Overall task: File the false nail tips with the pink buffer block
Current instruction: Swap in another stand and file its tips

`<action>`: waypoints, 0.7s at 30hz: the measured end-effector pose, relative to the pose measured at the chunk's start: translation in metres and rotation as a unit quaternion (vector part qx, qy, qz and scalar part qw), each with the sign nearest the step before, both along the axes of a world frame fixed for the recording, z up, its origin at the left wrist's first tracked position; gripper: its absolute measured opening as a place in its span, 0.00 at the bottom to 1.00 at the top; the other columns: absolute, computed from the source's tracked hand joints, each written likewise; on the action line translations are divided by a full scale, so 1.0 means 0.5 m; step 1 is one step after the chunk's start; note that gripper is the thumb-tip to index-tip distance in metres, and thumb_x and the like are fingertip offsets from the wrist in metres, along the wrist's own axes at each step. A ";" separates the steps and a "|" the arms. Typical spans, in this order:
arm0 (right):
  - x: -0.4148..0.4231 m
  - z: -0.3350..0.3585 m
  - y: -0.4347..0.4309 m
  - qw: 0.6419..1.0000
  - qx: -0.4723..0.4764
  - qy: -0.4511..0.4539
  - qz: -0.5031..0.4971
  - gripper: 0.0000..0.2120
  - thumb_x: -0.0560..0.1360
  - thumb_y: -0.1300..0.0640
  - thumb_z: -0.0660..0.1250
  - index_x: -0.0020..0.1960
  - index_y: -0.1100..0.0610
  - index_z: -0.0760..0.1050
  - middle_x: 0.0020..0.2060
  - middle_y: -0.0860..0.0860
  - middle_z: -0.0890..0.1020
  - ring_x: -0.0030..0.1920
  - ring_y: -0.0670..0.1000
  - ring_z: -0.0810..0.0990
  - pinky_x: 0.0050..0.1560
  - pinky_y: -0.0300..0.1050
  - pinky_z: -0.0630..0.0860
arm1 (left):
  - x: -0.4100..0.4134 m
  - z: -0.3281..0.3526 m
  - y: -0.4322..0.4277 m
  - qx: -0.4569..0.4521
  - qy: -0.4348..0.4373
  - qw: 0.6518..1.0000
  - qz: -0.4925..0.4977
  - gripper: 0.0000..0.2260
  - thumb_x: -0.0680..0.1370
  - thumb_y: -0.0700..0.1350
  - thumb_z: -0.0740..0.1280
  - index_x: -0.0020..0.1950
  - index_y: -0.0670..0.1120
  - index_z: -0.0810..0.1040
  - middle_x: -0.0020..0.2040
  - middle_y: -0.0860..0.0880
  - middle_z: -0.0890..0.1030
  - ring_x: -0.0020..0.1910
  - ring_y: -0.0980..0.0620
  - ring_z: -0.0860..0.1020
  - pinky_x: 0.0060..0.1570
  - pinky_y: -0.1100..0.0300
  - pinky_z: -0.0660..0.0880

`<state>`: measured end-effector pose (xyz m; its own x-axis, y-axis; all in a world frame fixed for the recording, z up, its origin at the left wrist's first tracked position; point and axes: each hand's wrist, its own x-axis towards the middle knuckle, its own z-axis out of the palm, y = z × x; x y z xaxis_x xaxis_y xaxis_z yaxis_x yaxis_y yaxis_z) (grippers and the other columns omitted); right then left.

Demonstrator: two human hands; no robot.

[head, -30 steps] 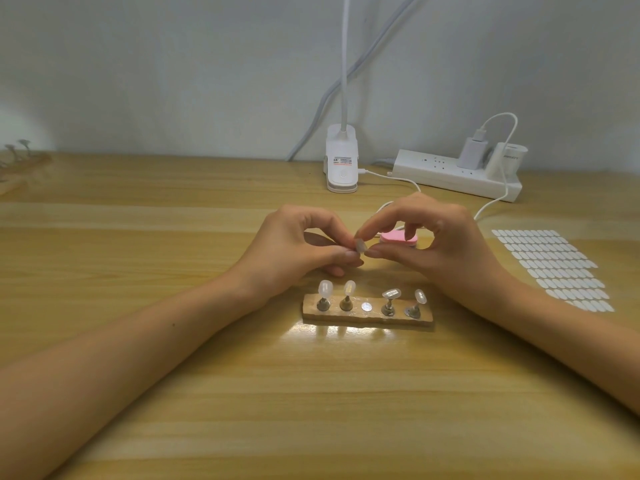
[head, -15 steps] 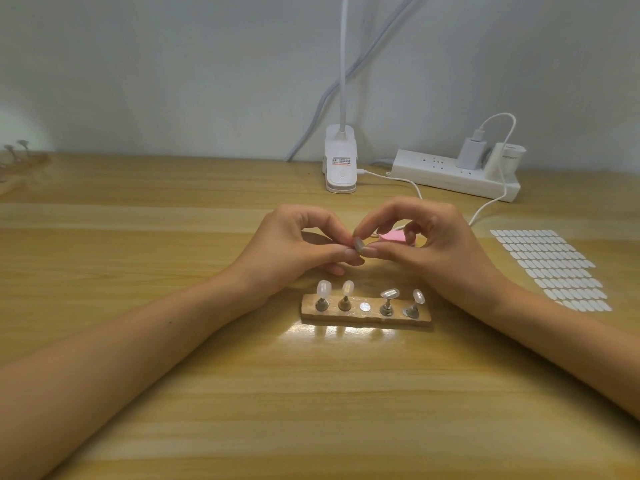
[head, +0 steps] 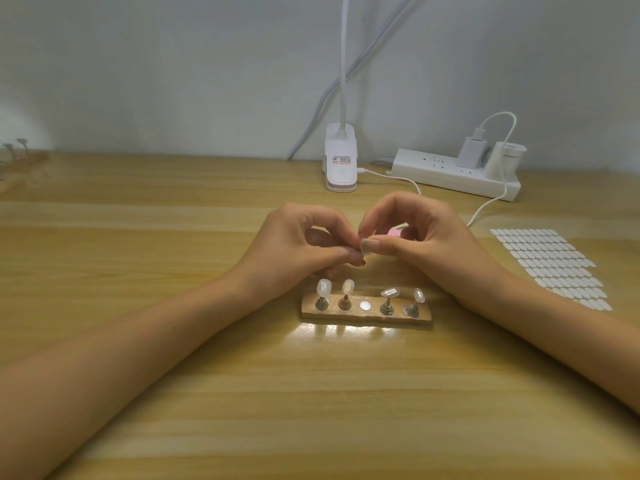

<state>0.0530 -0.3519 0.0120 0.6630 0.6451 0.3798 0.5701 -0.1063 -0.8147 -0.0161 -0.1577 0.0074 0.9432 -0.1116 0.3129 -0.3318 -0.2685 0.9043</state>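
My left hand [head: 294, 247] and my right hand [head: 426, 244] meet fingertip to fingertip above the table. Between them they pinch a small pale false nail tip [head: 364, 245]. A sliver of the pink buffer block [head: 394, 232] shows behind my right hand's fingers; whether that hand holds it I cannot tell. In front of the hands lies a wooden holder [head: 367, 316] with several metal stands, each carrying a clear nail tip [head: 324, 287]. Its middle spot shows only a bare metal disc [head: 364, 305].
A sheet of white adhesive tabs [head: 550, 265] lies at the right. At the back stand a white clip lamp base [head: 340, 162] and a power strip [head: 453, 173] with chargers; a white cable [head: 485, 209] runs past my right hand.
Both hands stay pinched on the nail tip with only small finger shifts. My right hand's fingers now cover more of the pink block.
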 end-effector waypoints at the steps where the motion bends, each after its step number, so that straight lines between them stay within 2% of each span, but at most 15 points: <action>1: 0.000 0.000 0.001 1.000 -0.001 0.004 0.002 0.04 0.74 0.60 0.74 0.46 0.57 0.80 0.44 0.51 0.84 0.44 0.45 0.79 0.40 0.35 0.72 | 0.000 0.000 0.000 0.002 -0.008 1.000 -0.001 0.06 0.73 0.33 0.75 0.42 0.43 0.84 0.39 0.46 0.85 0.44 0.46 0.87 0.36 0.61 0.81; 5: -0.003 0.001 0.002 1.000 0.001 0.009 -0.001 0.04 0.74 0.62 0.74 0.45 0.57 0.79 0.42 0.48 0.83 0.44 0.45 0.78 0.41 0.39 0.70 | -0.001 0.000 -0.001 0.000 -0.042 0.999 -0.003 0.07 0.74 0.31 0.74 0.43 0.43 0.84 0.38 0.47 0.85 0.42 0.48 0.86 0.33 0.66 0.77; 8: -0.006 0.004 0.008 1.000 0.019 -0.005 0.001 0.07 0.73 0.61 0.74 0.45 0.55 0.77 0.43 0.51 0.82 0.43 0.43 0.78 0.40 0.31 0.70 | 0.001 -0.003 0.000 0.018 -0.064 0.998 0.008 0.08 0.74 0.31 0.73 0.43 0.43 0.84 0.38 0.49 0.85 0.39 0.51 0.86 0.32 0.66 0.77; 10: -0.007 0.002 0.011 1.000 0.018 -0.003 -0.003 0.08 0.71 0.57 0.75 0.44 0.54 0.76 0.43 0.51 0.83 0.42 0.43 0.78 0.40 0.33 0.71 | 0.003 -0.005 0.000 0.023 -0.062 0.998 0.011 0.07 0.74 0.31 0.73 0.43 0.43 0.84 0.38 0.48 0.85 0.40 0.51 0.86 0.32 0.65 0.77; 12: -0.001 0.003 0.009 0.999 0.026 0.013 -0.021 0.09 0.70 0.50 0.74 0.44 0.52 0.76 0.44 0.51 0.83 0.43 0.45 0.78 0.41 0.40 0.75 | 0.006 -0.006 -0.001 -0.009 -0.032 0.999 0.006 0.06 0.74 0.32 0.73 0.42 0.42 0.83 0.37 0.48 0.85 0.42 0.50 0.86 0.31 0.65 0.77; 13: 0.006 0.008 0.003 0.998 0.047 0.027 -0.036 0.09 0.71 0.47 0.73 0.43 0.50 0.77 0.44 0.50 0.82 0.44 0.45 0.77 0.42 0.40 0.76 | 0.007 -0.006 0.000 -0.029 -0.013 0.999 0.006 0.05 0.75 0.33 0.73 0.42 0.42 0.82 0.38 0.47 0.85 0.42 0.51 0.86 0.31 0.65 0.77; 15: 0.029 0.023 -0.017 0.995 0.064 0.009 -0.080 0.09 0.72 0.44 0.73 0.43 0.49 0.78 0.42 0.44 0.81 0.41 0.43 0.75 0.41 0.34 0.72 | 0.009 -0.006 0.004 -0.055 0.011 0.998 0.018 0.03 0.75 0.34 0.73 0.44 0.41 0.82 0.39 0.47 0.85 0.39 0.55 0.85 0.31 0.66 0.76; 17: 0.057 0.032 -0.045 0.990 -0.023 -0.065 -0.122 0.10 0.69 0.44 0.74 0.44 0.49 0.80 0.43 0.40 0.81 0.40 0.41 0.74 0.41 0.33 0.69 | 0.011 -0.008 0.008 -0.063 0.020 0.997 0.029 0.02 0.76 0.35 0.73 0.46 0.41 0.82 0.39 0.49 0.85 0.36 0.59 0.83 0.32 0.66 0.76; 19: 0.071 0.022 -0.064 0.974 -0.134 -0.111 -0.145 0.14 0.65 0.42 0.75 0.48 0.46 0.83 0.46 0.39 0.82 0.45 0.41 0.76 0.41 0.29 0.68 | 0.012 -0.010 0.009 -0.051 0.018 0.998 0.032 0.03 0.76 0.35 0.73 0.47 0.41 0.83 0.40 0.51 0.86 0.35 0.60 0.82 0.32 0.66 0.77; 21: 0.074 0.005 -0.065 0.964 -0.180 -0.136 -0.139 0.16 0.66 0.43 0.75 0.51 0.48 0.84 0.48 0.40 0.81 0.48 0.42 0.77 0.43 0.26 0.69 | 0.011 -0.010 0.008 -0.026 0.009 0.999 0.035 0.03 0.76 0.36 0.73 0.48 0.41 0.84 0.40 0.51 0.85 0.34 0.61 0.81 0.32 0.66 0.77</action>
<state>0.0901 -0.3846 0.0143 0.7371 0.5789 0.3487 0.6658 -0.5336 -0.5215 -0.0107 -0.1538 0.0022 0.9539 -0.0285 0.2987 -0.2965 -0.2426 0.9237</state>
